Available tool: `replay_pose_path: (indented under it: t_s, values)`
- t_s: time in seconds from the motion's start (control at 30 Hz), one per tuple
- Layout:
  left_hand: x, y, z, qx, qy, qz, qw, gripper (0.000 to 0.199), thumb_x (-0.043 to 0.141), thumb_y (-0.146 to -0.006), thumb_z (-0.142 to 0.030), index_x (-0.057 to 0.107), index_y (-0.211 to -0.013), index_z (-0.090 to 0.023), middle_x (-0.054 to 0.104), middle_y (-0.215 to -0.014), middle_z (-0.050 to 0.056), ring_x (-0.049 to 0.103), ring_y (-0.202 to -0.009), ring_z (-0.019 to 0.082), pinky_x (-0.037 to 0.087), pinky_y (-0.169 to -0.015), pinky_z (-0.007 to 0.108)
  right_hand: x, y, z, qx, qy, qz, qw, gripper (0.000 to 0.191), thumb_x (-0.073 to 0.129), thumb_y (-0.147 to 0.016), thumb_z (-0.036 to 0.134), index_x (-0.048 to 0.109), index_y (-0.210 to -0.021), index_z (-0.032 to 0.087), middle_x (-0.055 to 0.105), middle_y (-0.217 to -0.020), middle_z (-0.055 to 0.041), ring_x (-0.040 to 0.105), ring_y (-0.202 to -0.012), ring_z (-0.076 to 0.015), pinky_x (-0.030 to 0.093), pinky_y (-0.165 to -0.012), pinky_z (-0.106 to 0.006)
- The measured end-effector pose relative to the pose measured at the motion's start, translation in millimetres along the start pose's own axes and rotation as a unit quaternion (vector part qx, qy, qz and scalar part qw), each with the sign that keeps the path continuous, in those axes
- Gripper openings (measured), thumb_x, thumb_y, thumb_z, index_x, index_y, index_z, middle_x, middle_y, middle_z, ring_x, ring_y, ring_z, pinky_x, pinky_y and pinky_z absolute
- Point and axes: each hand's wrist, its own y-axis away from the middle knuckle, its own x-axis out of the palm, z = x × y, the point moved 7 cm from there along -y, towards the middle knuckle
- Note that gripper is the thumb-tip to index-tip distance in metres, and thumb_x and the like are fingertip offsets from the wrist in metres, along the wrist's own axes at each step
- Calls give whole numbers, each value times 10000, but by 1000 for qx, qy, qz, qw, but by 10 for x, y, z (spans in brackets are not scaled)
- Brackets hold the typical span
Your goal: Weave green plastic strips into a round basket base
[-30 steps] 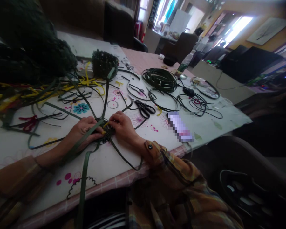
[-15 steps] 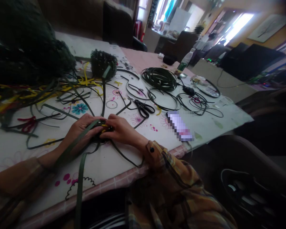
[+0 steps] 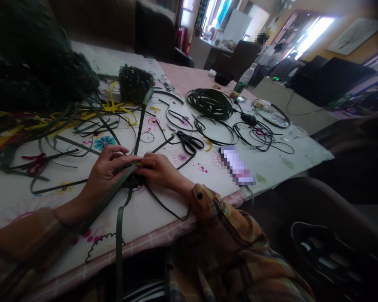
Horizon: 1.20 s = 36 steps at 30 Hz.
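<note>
A small round woven piece of dark green flat strips lies on the table under both hands, its long strips fanning outward. My left hand is closed at its left side, thumb and forefinger on a green strip that slants down past the wrist. My right hand pinches the woven piece's right edge, its fingertips touching the left hand's. A bit of yellow shows between the fingertips; how it sits is hidden. Another strip hangs over the table's near edge.
Black-handled scissors lie beyond my right hand, a phone to their right. Farther back are coiled strips, a woven basket and a bottle. A dark green heap stands at left.
My left hand's fingers have lifted and spread slightly over the woven piece. The slanting strip has swung lower, nearer the fingertips. The hanging strip has shifted right. My right hand stays nearly in place.
</note>
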Motion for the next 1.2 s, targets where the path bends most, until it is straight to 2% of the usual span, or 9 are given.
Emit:
replay_pose_path:
  t_s: [0.07, 0.17, 0.33, 0.5, 0.6, 0.77, 0.87, 1.03, 1.2]
  values:
    - [-17, 9, -35, 21, 2, -13, 1000, 250, 708, -1041, -421, 832, -1246, -350, 577, -1461, 57, 632, -1259, 276, 548, -1156, 434, -26, -12, -28, 5, -8, -2, 1000, 241, 721, -959, 85, 629, -761, 187, 553, -803, 36, 555, -794, -138, 396, -768, -269]
    - [-19, 6, -25, 23, -20, -17, 999, 213, 702, -1041, -436, 831, -1183, -342, 564, -1486, 56, 621, -1308, 298, 547, -1165, 464, -58, -25, -42, 4, -14, -12, 1000, 287, 678, -966, 69, 564, -738, 199, 529, -792, 40, 539, -796, -141, 398, -789, -273]
    - [16, -23, 42, -19, -36, 5, 999, 280, 683, -1008, -523, 815, -1007, -276, 640, -1347, 78, 639, -1249, 310, 559, -1120, 459, -49, -21, -54, 13, -13, -32, 999, 297, 684, -964, 104, 533, -733, 213, 536, -787, 36, 532, -802, -152, 394, -790, -284]
    - [17, -10, 132, -91, 26, 14, 995, 262, 731, -935, -504, 743, -859, -254, 657, -1130, 35, 652, -1086, 248, 552, -1065, 392, -139, 22, -215, 105, -26, -147, 983, 353, 640, -947, 86, 461, -676, 226, 526, -726, 42, 504, -765, -153, 385, -768, -293]
    - [25, -11, 166, -86, 61, 25, 994, 314, 725, -933, -534, 699, -831, -238, 662, -1108, 41, 643, -1066, 242, 552, -1030, 397, -140, 50, -296, 135, -62, -181, 972, 341, 643, -948, 103, 485, -672, 228, 517, -690, 50, 495, -742, -155, 389, -752, -293]
    - [44, -45, 160, -66, 111, 36, 991, 338, 762, -915, -534, 687, -772, -237, 679, -1068, 48, 644, -1037, 243, 574, -983, 412, -126, 87, -348, 141, -99, -213, 962, 299, 656, -955, 157, 525, -694, 223, 534, -698, 45, 502, -737, -153, 385, -725, -296]
    - [33, -67, 148, -86, 130, 23, 987, 349, 800, -882, -564, 721, -760, -247, 675, -1019, 48, 653, -1045, 256, 578, -981, 418, -111, 90, -313, 131, -104, -204, 965, 297, 657, -961, 193, 516, -701, 226, 547, -723, 37, 509, -750, -152, 399, -735, -296]
    - [37, -76, 155, -205, 109, 32, 972, 341, 811, -847, -576, 744, -851, -242, 700, -904, 25, 659, -869, 236, 581, -810, 373, -58, 71, -194, 87, -120, -169, 974, 310, 652, -969, 207, 491, -705, 227, 549, -749, 38, 509, -767, -147, 415, -759, -293]
    - [34, -142, -5, -226, 70, 35, 971, 306, 778, -827, -531, 769, -805, -227, 692, -864, 26, 663, -880, 248, 554, -774, 354, -2, 63, -194, 94, -135, -159, 974, 324, 659, -962, 189, 483, -691, 226, 521, -722, 49, 493, -752, -142, 399, -743, -285]
